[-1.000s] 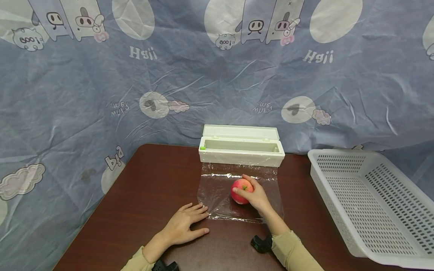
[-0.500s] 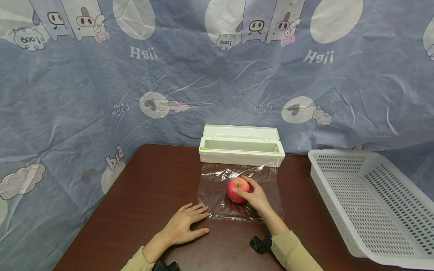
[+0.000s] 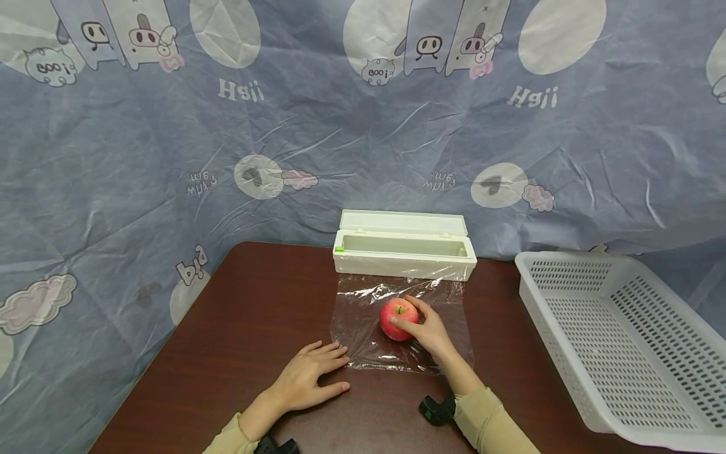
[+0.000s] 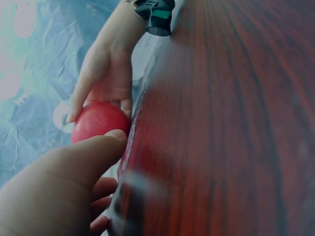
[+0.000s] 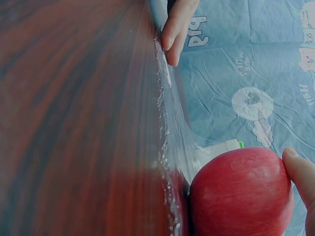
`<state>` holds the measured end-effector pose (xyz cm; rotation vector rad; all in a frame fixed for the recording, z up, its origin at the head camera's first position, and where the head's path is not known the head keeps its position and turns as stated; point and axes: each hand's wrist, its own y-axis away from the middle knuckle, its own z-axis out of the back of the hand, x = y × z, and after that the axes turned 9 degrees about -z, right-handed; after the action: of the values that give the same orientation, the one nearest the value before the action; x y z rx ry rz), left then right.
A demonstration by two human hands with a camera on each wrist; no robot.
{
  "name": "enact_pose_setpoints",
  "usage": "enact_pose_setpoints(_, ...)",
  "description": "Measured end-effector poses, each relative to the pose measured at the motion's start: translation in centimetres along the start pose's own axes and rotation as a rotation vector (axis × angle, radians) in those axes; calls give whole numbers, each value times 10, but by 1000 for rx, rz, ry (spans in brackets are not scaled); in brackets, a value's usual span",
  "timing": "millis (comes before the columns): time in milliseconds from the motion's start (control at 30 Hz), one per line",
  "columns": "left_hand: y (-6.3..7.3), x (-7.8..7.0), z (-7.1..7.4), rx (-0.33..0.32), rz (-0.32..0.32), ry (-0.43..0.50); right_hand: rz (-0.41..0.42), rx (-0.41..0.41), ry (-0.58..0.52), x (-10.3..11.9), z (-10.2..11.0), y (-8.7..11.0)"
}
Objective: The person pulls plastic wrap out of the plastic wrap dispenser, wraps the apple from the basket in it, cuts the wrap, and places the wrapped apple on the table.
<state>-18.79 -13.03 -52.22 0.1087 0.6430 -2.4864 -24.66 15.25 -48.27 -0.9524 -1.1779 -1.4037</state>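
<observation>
A red apple sits on a sheet of clear plastic wrap laid over the table. My right hand grips the apple from its right side, thumb in front and fingers behind. Flat on the table lies my left hand, fingers spread, with its fingertips at the left front corner of the wrap. In the right wrist view the apple rests low on the wrap, the thumb against it. The left wrist view has the apple beyond the left thumb.
Behind the apple stands a white wrap dispenser box with its lid raised; the wrap runs out from its front. A white perforated basket stands at the right side of the brown table. A patterned blue cloth hangs behind.
The apple has shifted slightly left on the wrap in the right hand's grip, then stayed there over the last half second. My left hand has not moved.
</observation>
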Motion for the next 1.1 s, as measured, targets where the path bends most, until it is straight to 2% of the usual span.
enact_pose_setpoints(133,1,0,0,-12,-2,-3,-9,17,-15,6,1,4)
enact_pose_setpoints(333,1,-1,1,-52,-10,-14,-5,29,-12,29,0,22)
enact_pose_setpoints(467,0,-1,2,-76,-1,-7,5,31,-3,34,0,28)
enact_pose_setpoints(633,-1,-3,3,-114,13,28,0,36,4,27,2,21)
enact_pose_setpoints(867,-4,-4,3,-190,-12,46,-3,39,-25,4,5,2)
enact_pose_setpoints(1100,-7,-6,6,-274,-43,57,1,25,-6,0,9,0)
